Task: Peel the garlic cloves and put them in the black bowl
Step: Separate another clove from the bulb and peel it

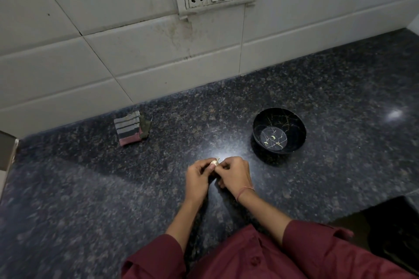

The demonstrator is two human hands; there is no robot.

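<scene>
Maroon sleeves [156, 260] at the worktop's [79, 188] near edge, forearms out over its middle. Fingertips [212, 167] of both hands are pinched on one garlic clove [214, 161]. Left hand [197, 179] holds it, right hand [234, 176] looks to be picking at the skin. Black bowl [294, 120] sits right of the hands, toward the back edge, apart from them, with two small pale cloves [273, 137] inside. Striped cloth [130, 128] lies back-left, near the wall. Step: peeling, early in the task I'd say. Next: strip the remaining skin, reach right, release over the bowl rim.
</scene>
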